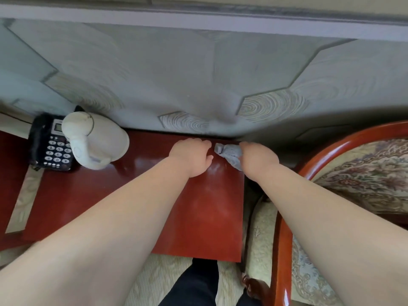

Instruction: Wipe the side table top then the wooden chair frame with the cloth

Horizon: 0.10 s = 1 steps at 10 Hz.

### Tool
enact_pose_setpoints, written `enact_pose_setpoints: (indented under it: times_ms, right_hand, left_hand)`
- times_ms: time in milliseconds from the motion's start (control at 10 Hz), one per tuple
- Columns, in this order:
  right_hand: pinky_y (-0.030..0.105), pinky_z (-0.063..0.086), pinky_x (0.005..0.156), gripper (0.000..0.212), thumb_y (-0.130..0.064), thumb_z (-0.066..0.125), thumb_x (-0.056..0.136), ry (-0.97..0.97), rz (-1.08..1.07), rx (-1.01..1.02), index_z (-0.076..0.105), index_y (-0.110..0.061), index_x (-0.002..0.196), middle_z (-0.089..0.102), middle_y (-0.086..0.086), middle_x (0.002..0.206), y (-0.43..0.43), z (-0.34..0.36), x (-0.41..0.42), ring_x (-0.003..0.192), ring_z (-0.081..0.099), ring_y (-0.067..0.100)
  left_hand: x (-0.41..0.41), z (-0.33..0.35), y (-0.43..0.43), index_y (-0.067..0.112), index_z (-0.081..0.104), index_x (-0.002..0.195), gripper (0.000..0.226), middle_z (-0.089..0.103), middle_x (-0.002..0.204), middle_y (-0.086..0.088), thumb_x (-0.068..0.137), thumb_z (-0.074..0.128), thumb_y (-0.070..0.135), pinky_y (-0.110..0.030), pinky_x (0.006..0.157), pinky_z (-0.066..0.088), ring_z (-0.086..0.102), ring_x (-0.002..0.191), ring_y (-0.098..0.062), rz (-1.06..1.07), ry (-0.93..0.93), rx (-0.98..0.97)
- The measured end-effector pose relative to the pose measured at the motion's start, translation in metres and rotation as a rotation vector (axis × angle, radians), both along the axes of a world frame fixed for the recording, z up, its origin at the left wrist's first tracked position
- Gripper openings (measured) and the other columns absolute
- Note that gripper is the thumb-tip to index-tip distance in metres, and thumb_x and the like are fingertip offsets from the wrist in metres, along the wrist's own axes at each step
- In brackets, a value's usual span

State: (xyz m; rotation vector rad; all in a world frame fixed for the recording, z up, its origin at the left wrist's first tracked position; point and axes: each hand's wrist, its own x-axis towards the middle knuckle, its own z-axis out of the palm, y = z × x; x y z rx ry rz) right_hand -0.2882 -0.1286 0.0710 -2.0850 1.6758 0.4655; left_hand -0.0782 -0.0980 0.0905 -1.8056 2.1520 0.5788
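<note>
Cloth (229, 156) in right hand (258, 157) on table (198, 217)

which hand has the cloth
The right hand, gripping the grey cloth at the far right corner of the side table; the left hand holds nothing, resting beside it.
</note>
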Motion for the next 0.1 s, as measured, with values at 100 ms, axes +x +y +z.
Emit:
enact_pose_setpoints:
  times_ms: [100]
  right_hand:
    - [0.038, 0.052, 0.087, 0.036, -0.025, 0.056, 0.097, -0.022, -0.018, -0.001, 0.059, -0.016, 0.132, 0.065, 0.011, 0.127, 0.0046, -0.0040, -0.0097, 0.113, 0.064, 0.032]
  left_hand:
    - [-0.0041, -0.0016, 0.0046, 0.021, 0.056, 0.138, 0.045, 0.063, 0.129, -0.008, 0.103, 0.048, 0.048, -0.042, 0.091, 0.048, 0.061, 0.119, -0.032, 0.000, -0.018, 0.017]
